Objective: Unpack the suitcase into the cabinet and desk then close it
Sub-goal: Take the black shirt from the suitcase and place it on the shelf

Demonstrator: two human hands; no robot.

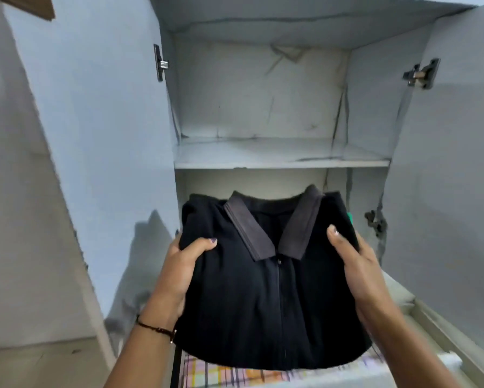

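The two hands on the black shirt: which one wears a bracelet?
The left hand: a thin dark bracelet circles its wrist. The right hand, gripping the opposite side of the folded black shirt, has a bare wrist.

The person is wearing a thin dark cord bracelet (151,326) with a small coppery clasp (173,335) around the left wrist. The left hand (179,271) is showing dark purple polish on its nails (213,240); the right hand (359,271) is carrying paler, glinting polish on its thumbnail (333,230). Both forearms are showing bare.
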